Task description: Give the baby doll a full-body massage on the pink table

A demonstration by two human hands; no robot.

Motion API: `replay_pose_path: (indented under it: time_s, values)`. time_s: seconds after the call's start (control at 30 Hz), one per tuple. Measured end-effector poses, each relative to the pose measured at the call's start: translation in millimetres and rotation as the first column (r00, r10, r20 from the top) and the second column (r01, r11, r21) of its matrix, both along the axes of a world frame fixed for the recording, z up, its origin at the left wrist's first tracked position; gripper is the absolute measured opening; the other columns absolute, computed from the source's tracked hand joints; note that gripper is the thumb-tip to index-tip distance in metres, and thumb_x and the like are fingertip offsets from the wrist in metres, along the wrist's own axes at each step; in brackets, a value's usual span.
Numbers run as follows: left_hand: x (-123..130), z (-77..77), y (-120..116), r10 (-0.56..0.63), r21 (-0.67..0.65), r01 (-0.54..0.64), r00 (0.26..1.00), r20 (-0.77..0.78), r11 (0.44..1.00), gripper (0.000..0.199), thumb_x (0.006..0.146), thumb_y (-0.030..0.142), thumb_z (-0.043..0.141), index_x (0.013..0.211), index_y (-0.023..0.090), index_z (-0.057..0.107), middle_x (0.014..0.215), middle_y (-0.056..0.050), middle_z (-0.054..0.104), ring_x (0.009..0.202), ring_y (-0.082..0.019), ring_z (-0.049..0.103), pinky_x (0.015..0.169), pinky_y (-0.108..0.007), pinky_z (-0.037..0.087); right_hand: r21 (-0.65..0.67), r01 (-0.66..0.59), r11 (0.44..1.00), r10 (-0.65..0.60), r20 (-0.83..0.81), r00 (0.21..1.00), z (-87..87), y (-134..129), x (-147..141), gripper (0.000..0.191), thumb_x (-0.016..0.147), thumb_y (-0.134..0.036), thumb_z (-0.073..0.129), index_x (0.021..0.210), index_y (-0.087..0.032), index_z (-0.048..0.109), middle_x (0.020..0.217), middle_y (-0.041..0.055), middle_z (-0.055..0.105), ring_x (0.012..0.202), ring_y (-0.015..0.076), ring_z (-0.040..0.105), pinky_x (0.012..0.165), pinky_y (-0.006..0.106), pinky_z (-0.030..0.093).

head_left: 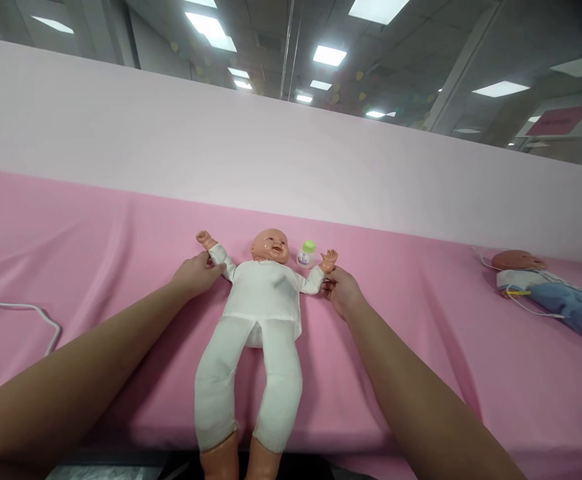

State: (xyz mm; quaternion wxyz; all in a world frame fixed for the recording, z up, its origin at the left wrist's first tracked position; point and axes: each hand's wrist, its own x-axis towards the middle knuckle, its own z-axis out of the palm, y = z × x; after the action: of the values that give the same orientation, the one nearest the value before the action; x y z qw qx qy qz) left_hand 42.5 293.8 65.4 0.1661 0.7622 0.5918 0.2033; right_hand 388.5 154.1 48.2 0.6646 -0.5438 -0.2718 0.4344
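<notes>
A baby doll (265,293) with a white cloth body lies face up on the pink sheet, its legs toward me and its arms spread out. My left hand (197,275) is closed around the doll's arm on the left, just below its small fist. On the other side, my right hand (341,291) grips the doll's other arm by the wrist, with the doll's open fingers showing above. Between the doll's head and that arm stands a small clear bottle (306,255) with a green cap.
Pink sheet (381,373) covers the table, its front edge below the doll's knees. Farther right lies a second doll (555,293) in blue and white, with a thin white tube. A white cable (25,307) lies at left. Behind rises a pale wall (271,160) below glass.
</notes>
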Motion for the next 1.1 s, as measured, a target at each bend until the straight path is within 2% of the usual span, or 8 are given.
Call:
replay_pose_path:
  time_s: [0.27,0.4,0.63,0.8,0.87,0.97,1.03,1.1]
  values:
    - [0.6,1.7,-1.9,0.007,-0.009,-0.007,0.999,0.04,1.0,0.049,0.085,0.061,0.052,0.111,0.02,0.061,0.109,-0.014,0.074,0.099,-0.037,0.07,0.076,-0.043,0.052,-0.007,-0.042,0.999,0.042,0.029,0.999,5.7,-5.4,-6.8,0.026,0.063,-0.026,0.068,0.088,-0.021,0.067,0.067,-0.0016,0.057,0.058,0.0125,0.044,0.055,0.026,0.042]
    - [0.4,1.1,-2.4,0.008,0.002,-0.008,0.997,0.073,1.0,0.045,0.084,0.06,0.054,0.107,0.022,0.06,0.108,-0.012,0.074,0.098,-0.036,0.07,0.075,-0.042,0.052,0.001,-0.041,0.999,0.04,0.046,0.998,-0.5,-2.0,-4.4,0.019,0.063,-0.026,0.067,0.082,-0.02,0.066,0.065,-0.0008,0.057,0.058,0.0129,0.046,0.054,0.026,0.042]
    - [-0.2,-3.0,-3.2,0.019,0.021,-0.023,0.984,0.179,0.999,0.035,0.085,0.056,0.056,0.099,0.024,0.06,0.103,-0.008,0.074,0.097,-0.033,0.071,0.075,-0.04,0.052,-0.01,-0.023,1.0,0.023,0.048,0.999,-8.4,3.4,0.0,0.019,0.064,-0.027,0.068,0.082,-0.021,0.066,0.063,-0.0015,0.057,0.057,0.0135,0.048,0.056,0.028,0.044]
    - [7.0,1.2,-16.0,-0.126,0.166,0.085,0.958,0.259,0.982,0.026,0.085,0.045,0.059,0.102,0.026,0.062,0.105,-0.003,0.076,0.1,-0.027,0.07,0.086,-0.036,0.052,0.099,-0.02,0.995,-0.001,0.199,0.98,-2.2,-2.2,-5.5,0.02,0.067,-0.029,0.07,0.085,-0.021,0.067,0.066,-0.0027,0.059,0.06,0.0138,0.049,0.06,0.029,0.045]
    - [11.3,3.0,-22.7,-0.194,0.232,0.143,0.958,0.213,0.962,0.026,0.085,0.042,0.059,0.105,0.026,0.064,0.106,-0.003,0.075,0.101,-0.027,0.07,0.088,-0.036,0.052,0.133,-0.065,0.989,0.022,0.302,0.953,0.6,-4.6,-10.9,0.024,0.071,-0.029,0.07,0.093,-0.02,0.069,0.074,-0.0017,0.063,0.063,0.014,0.052,0.063,0.029,0.045]
    - [16.1,3.5,-30.1,-0.277,0.301,0.236,0.956,0.1,0.924,0.039,0.088,0.043,0.057,0.123,0.027,0.066,0.121,-0.006,0.072,0.112,-0.03,0.066,0.095,-0.038,0.051,0.14,-0.159,0.977,0.083,0.436,0.896,3.7,-7.5,-20.7,0.032,0.076,-0.033,0.07,0.106,-0.021,0.07,0.095,0.002,0.07,0.069,0.0143,0.056,0.066,0.03,0.047]
    - [17.7,2.7,-32.6,-0.323,0.322,0.296,0.946,0.033,0.899,0.046,0.09,0.043,0.055,0.133,0.027,0.064,0.132,-0.007,0.068,0.119,-0.031,0.063,0.101,-0.04,0.05,0.12,-0.21,0.97,0.12,0.512,0.85,4.9,-9.6,-26.7,0.036,0.079,-0.037,0.072,0.113,-0.024,0.071,0.109,0.0034,0.072,0.068,0.0136,0.057,0.068,0.03,0.048]
    - [18.5,1.6,-33.8,-0.367,0.346,0.347,0.93,-0.008,0.871,0.047,0.092,0.042,0.053,0.135,0.027,0.065,0.135,-0.007,0.066,0.123,-0.03,0.061,0.104,-0.04,0.049,0.077,-0.244,0.967,0.158,0.57,0.806,5.7,-12.3,-31.3,0.04,0.079,-0.04,0.075,0.117,-0.027,0.071,0.114,0.003,0.073,0.067,0.0139,0.056,0.069,0.031,0.049]
